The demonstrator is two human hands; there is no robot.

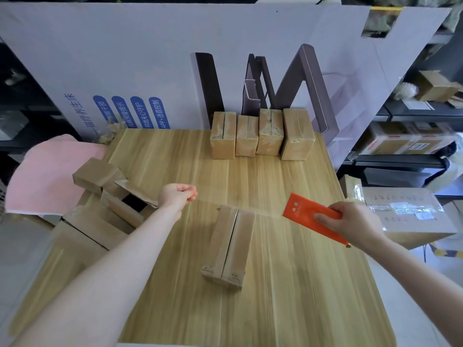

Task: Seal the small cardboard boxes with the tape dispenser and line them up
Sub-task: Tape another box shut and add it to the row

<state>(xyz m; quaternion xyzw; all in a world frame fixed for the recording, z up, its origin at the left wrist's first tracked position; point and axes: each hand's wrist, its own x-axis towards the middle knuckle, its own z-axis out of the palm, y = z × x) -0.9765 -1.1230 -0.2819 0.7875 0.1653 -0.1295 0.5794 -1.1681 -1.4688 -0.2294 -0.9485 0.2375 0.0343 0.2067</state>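
Table (288, 284): pale yellow-brown wood grain, lengthwise streaks. Boxes (260, 134) at its far edge: plain tan. Tape dispenser (308, 216) above its right side: orange. Cloth (50, 171) off its left edge: pink.

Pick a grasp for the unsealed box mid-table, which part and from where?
Judging by its pose, take the unsealed box across its long side walls, the hand coming from above near the near end. It lies flat, narrow across, the seam up and the sides clear of the table's other boxes.

Unsealed box (229, 246) mid-table; four boxes (260, 134) rowed behind; orange dispenser (304, 211) right.
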